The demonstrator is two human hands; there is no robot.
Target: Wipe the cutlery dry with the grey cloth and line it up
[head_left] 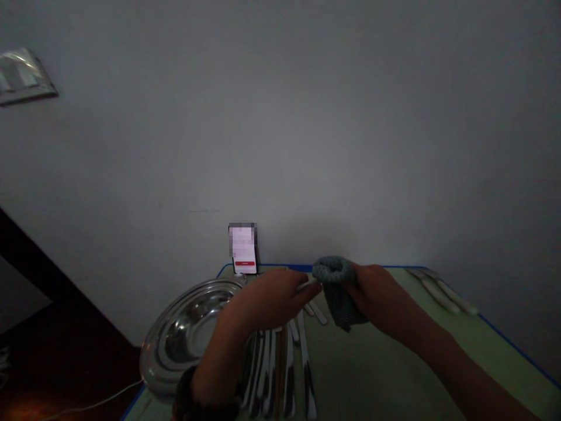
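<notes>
With right hand (377,289), grips a bunched cloth (344,301) at lower centre-right, holds left hand (278,295) close by above cutlery (290,374), grasp impossible to tell, seemingly mid-handling of the cloth, needing a steady hold next.

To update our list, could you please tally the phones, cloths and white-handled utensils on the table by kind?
Phone: 1
Cloth: 1
White-handled utensils: 2
Total: 4
Excluded: the central metal cutlery, partly hidden by the left arm.
</notes>
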